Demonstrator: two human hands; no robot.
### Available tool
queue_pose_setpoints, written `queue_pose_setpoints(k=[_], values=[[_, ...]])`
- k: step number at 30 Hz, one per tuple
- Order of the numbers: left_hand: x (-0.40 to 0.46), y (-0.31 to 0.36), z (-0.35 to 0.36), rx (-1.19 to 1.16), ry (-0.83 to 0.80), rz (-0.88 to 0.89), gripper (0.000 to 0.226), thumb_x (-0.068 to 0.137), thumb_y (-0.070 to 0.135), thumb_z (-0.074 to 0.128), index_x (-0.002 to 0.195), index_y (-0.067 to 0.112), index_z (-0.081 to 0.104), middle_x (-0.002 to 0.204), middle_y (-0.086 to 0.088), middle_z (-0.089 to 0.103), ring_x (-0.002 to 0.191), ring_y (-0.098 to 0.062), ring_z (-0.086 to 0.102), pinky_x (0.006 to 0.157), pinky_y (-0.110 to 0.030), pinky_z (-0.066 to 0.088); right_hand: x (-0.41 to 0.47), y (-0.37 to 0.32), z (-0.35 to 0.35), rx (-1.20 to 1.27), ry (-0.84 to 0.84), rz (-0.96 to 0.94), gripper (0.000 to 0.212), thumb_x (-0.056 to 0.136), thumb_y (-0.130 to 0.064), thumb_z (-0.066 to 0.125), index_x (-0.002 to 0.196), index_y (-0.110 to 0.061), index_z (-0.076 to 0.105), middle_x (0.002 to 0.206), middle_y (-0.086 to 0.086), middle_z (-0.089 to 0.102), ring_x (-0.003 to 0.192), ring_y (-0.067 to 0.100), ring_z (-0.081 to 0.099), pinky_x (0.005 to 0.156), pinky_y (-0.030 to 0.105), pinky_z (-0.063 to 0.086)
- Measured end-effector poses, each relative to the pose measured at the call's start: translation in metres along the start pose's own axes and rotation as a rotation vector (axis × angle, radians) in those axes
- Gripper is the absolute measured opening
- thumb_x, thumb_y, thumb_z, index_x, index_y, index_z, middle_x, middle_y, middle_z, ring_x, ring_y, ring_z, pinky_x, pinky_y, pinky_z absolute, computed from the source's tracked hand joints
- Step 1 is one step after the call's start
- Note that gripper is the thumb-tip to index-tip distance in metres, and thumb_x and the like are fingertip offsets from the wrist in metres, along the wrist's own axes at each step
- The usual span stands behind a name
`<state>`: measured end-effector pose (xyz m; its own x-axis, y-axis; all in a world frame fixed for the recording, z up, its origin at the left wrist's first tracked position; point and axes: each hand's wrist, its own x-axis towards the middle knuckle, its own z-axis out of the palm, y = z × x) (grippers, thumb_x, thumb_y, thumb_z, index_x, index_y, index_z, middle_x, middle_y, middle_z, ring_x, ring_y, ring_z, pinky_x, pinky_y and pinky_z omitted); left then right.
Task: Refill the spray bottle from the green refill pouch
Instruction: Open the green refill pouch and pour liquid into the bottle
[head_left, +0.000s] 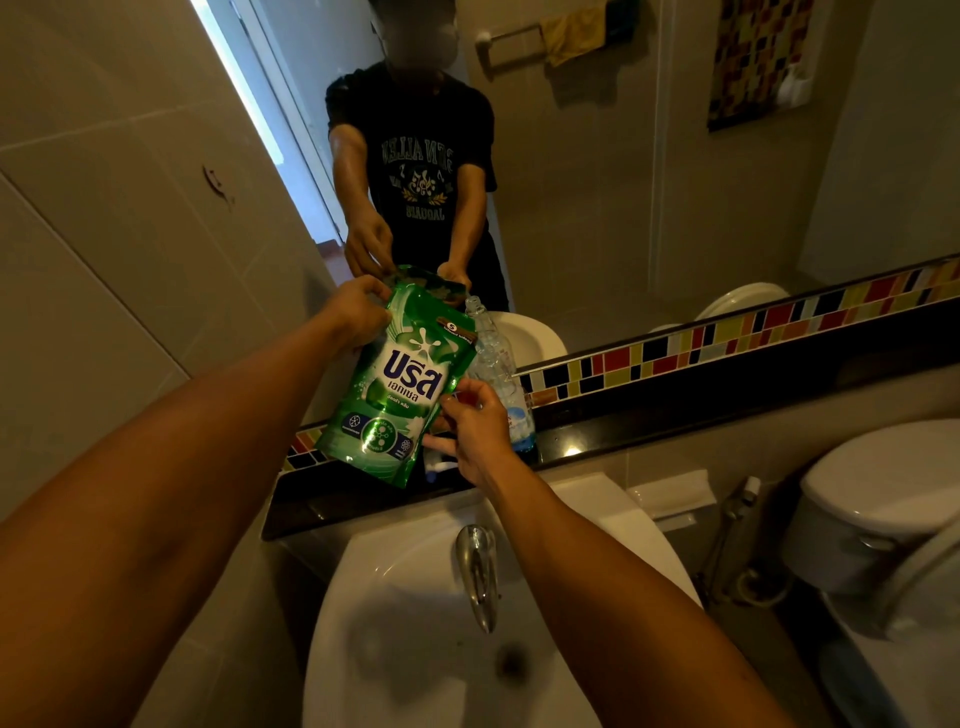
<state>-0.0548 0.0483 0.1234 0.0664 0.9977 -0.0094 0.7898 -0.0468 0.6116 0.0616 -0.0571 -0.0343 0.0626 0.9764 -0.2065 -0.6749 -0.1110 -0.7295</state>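
The pouch (402, 379) is held up over the far ledge (623, 431), tilted, with the left hand (358, 317) at its upper left corner and the right hand (475, 428) at its lower right edge. Just behind and right of it a bottle (498, 374) stands on the ledge against the mirror (623, 182). Nearer lies the basin (415, 623), its tap (478, 571) at the far rim. The toilet (883, 509) sits to the right.

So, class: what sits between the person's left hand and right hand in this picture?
In the head view, the green refill pouch spans the gap: the left hand grips its upper edge, the right hand its lower right side.
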Motion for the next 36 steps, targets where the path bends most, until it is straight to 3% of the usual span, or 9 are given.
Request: queue_pose_setpoints(k=[8,11,14,17,21,23,26,29,36], values=[[-0.009,-0.022,0.013,-0.163,0.062,0.026,0.028,0.097,0.004,0.057,0.123,0.012,0.054,0.113,-0.022,0.058,0.065,-0.015,0.053,0.051,-0.025,0.043,0.009,0.007,-0.004,-0.068,0.060,0.012,0.019,0.099,-0.007,0.062,0.117,-0.011,0.058,0.103,0.013,0.075,0.098,0.038,0.074,0.075,0.056,0.064],[-0.012,-0.031,0.022,-0.242,0.108,0.025,0.029,0.097,0.004,0.057,0.125,0.011,0.056,0.121,-0.029,0.060,0.064,-0.014,0.054,0.050,-0.024,0.043,0.011,0.006,-0.009,-0.115,0.095,0.019,0.013,0.100,-0.008,0.061,0.114,-0.006,0.059,0.108,0.020,0.074,0.092,0.032,0.073,0.068,0.047,0.066],[-0.015,-0.039,0.029,-0.317,0.147,0.021,0.026,0.096,0.003,0.059,0.120,0.012,0.056,0.123,-0.028,0.061,0.068,-0.012,0.055,0.052,-0.022,0.043,0.014,0.004,-0.013,-0.195,0.112,-0.001,0.014,0.102,-0.007,0.059,0.113,0.001,0.061,0.095,0.011,0.072,0.086,0.023,0.069,0.063,0.040,0.065],[-0.019,-0.050,0.035,-0.445,0.156,-0.006,0.025,0.096,0.003,0.057,0.119,0.013,0.057,0.119,-0.026,0.064,0.080,-0.021,0.062,0.064,-0.033,0.054,0.019,0.002,-0.018,-0.284,0.112,-0.037,0.008,0.103,-0.009,0.057,0.106,-0.004,0.061,0.088,0.007,0.069,0.079,0.017,0.065,0.063,0.039,0.065],[-0.024,-0.071,0.045,-0.570,0.147,-0.055,0.022,0.100,0.008,0.054,0.121,0.009,0.057,0.118,-0.018,0.065,0.103,-0.031,0.066,0.087,-0.045,0.058,0.025,0.003,-0.020,-0.377,0.127,-0.088,0.012,0.103,-0.009,0.058,0.091,-0.011,0.059,0.088,0.008,0.069,0.081,0.021,0.066,0.075,0.053,0.062],[-0.027,-0.083,0.050,-0.609,0.154,-0.057,0.022,0.100,0.010,0.054,0.122,0.008,0.059,0.120,-0.016,0.064,0.105,-0.028,0.065,0.086,-0.040,0.057,0.026,0.007,-0.020,-0.454,0.146,-0.129,0.014,0.102,-0.011,0.058,0.089,-0.014,0.061,0.096,0.014,0.072,0.092,0.031,0.071,0.083,0.063,0.060],[-0.033,-0.105,0.054,-0.685,0.194,-0.065,0.014,0.100,0.008,0.053,0.112,0.011,0.060,0.108,-0.013,0.065,0.096,-0.024,0.063,0.073,-0.033,0.055,0.031,0.017,-0.018,-0.566,0.133,-0.194,0.015,0.101,-0.011,0.058,0.088,-0.017,0.062,0.102,0.019,0.072,0.103,0.039,0.070,0.087,0.063,0.059],[-0.042,-0.127,0.053,-0.782,0.241,-0.078,0.012,0.100,0.009,0.053,0.110,0.013,0.059,0.104,-0.013,0.067,0.092,-0.025,0.064,0.079,-0.044,0.056,0.035,0.024,-0.011,-0.679,0.103,-0.236,0.018,0.100,-0.010,0.058,0.085,-0.021,0.061,0.100,0.019,0.071,0.103,0.040,0.068,0.087,0.061,0.059],[-0.061,-0.174,0.031,-0.947,0.350,-0.137,0.013,0.102,0.008,0.052,0.099,0.020,0.058,0.096,-0.002,0.069,0.091,-0.021,0.067,0.080,-0.042,0.055,0.041,0.047,0.026,-0.825,-0.039,-0.268,0.017,0.100,-0.009,0.055,0.086,-0.018,0.057,0.100,0.025,0.066,0.100,0.045,0.066,0.086,0.060,0.059]])
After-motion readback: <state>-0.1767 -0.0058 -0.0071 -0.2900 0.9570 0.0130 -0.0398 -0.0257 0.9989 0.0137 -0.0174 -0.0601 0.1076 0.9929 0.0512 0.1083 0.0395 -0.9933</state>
